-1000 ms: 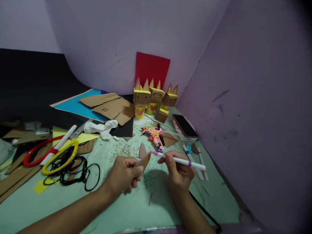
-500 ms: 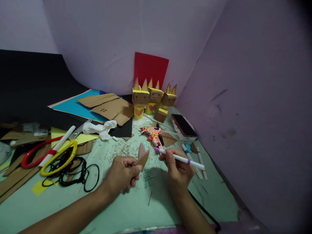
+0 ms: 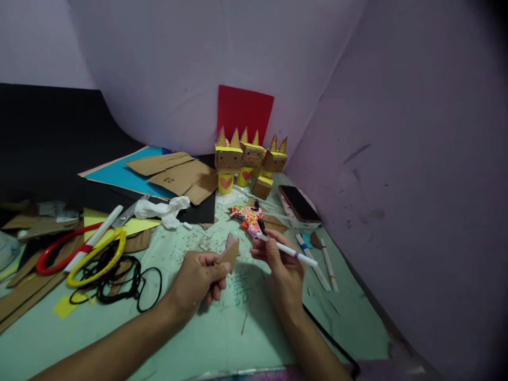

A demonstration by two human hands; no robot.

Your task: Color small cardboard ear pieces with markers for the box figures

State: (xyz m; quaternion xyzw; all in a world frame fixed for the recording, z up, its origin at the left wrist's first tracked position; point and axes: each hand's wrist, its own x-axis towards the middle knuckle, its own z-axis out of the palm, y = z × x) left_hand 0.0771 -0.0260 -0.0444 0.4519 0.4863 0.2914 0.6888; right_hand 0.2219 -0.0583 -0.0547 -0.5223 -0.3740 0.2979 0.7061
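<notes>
— Fingers (image 3: 216, 266) of the left hand (image 3: 198, 280): condition?
— Closed in a pinch. Thumb and forefinger grip the lower end of a small cardboard piece (image 3: 230, 252). It is pointed and ear-shaped, held clear above the green mat (image 3: 190, 338), with its tip tilted up and away.
— Right hand (image 3: 281, 270)?
— Its fingers are curled shut round a white marker (image 3: 289, 250) with a purple band. The coloured tip points left, just beside the upper edge of the cardboard piece. Whether the two touch cannot be told.
— Position of both hands?
— Near each other over the middle of the green mat, above some green scribbles (image 3: 240, 288) drawn on it.
— Surroundings?
— Beyond the hands lies a patterned glue gun (image 3: 248, 215), and to its right a phone (image 3: 299, 203) with a dark screen. Two spare pens (image 3: 323, 262) lie on the green mat, right of the right hand. In the back corner, box figures (image 3: 238, 157) with pointed ears stand before a red sheet (image 3: 245, 114).
— Left side?
— Red and yellow hoops (image 3: 85, 251), a tangle of black cord (image 3: 119, 278), scissors (image 3: 129, 210) and crumpled white paper (image 3: 162, 207). Brown sheets (image 3: 178, 174) lie flat on a blue sheet (image 3: 115, 172).
</notes>
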